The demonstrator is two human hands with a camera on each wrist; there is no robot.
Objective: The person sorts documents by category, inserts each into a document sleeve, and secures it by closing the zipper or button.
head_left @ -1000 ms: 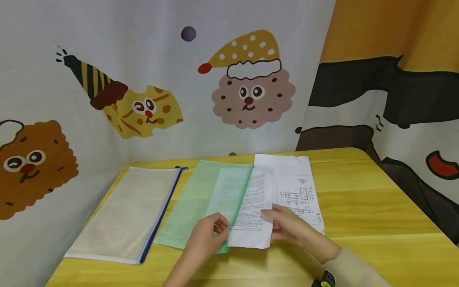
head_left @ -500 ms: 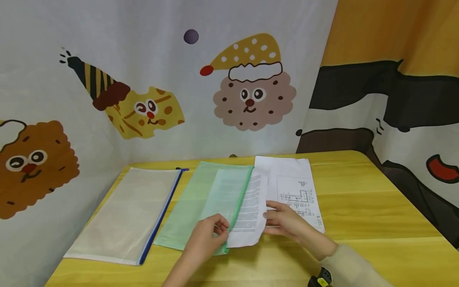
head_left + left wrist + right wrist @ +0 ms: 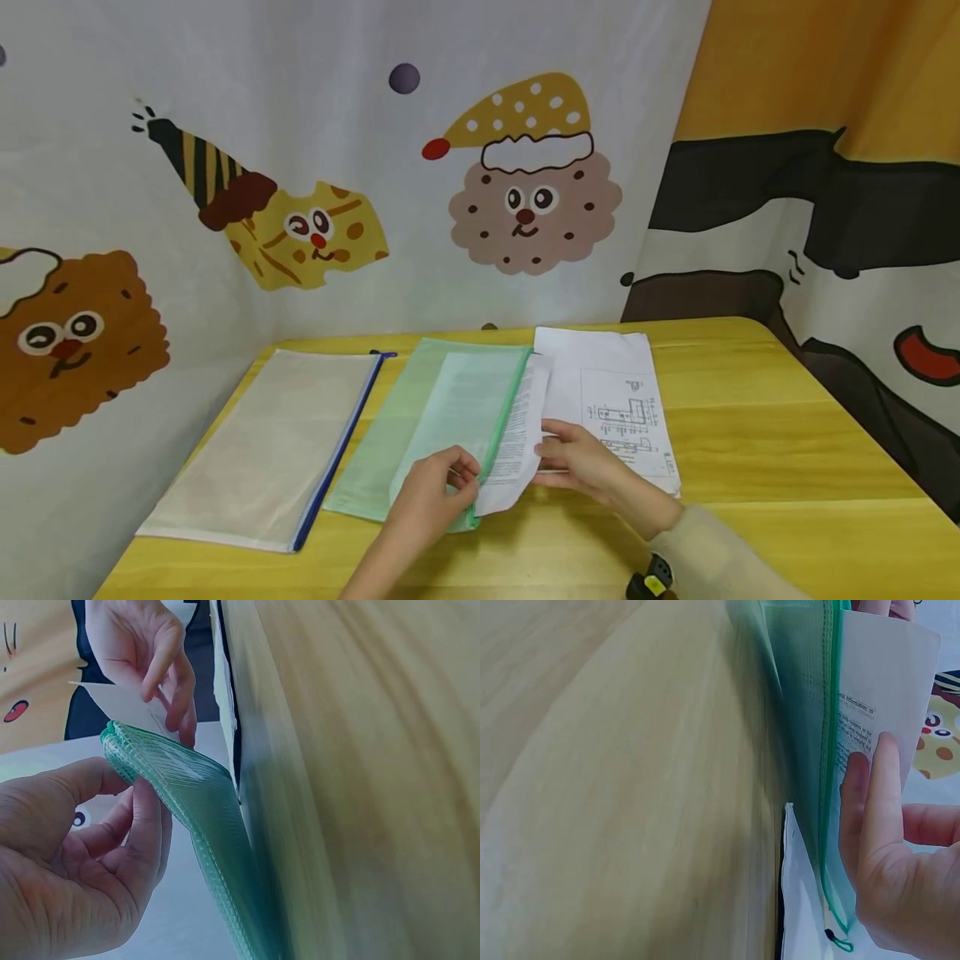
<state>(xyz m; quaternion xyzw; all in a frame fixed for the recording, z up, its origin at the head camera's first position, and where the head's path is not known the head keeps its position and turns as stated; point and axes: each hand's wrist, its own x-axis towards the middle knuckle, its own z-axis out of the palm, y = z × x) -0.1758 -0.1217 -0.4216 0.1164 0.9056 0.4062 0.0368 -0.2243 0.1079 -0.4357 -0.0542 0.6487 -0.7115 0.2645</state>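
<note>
A green mesh zip pouch [image 3: 405, 408] lies on the table, its opening facing right. At the near end of that opening, my left hand [image 3: 435, 492] pinches the pouch edge between thumb and curled fingers; the left wrist view shows the edge lifted. A printed paper sheet [image 3: 519, 433] is mostly inside the pouch, and a strip sticks out. My right hand [image 3: 581, 462] touches the strip's outer edge with fairly straight fingers [image 3: 885, 780]. Beneath and to the right lies a sheet with a technical drawing [image 3: 618, 400], partly covered by the right hand.
A white zip pouch with a blue zipper [image 3: 255, 450] lies at the left of the yellow wood-grain table [image 3: 787, 433]. Behind the table hangs a cartoon-printed curtain [image 3: 360, 125]. A dark watch-like device [image 3: 651, 579] is near the right sleeve [image 3: 720, 550].
The printed sheet has slid left, deeper into the green pouch. My right hand has moved left with it, its grip giving way to straighter fingers at the edge. The left hand stays put.
</note>
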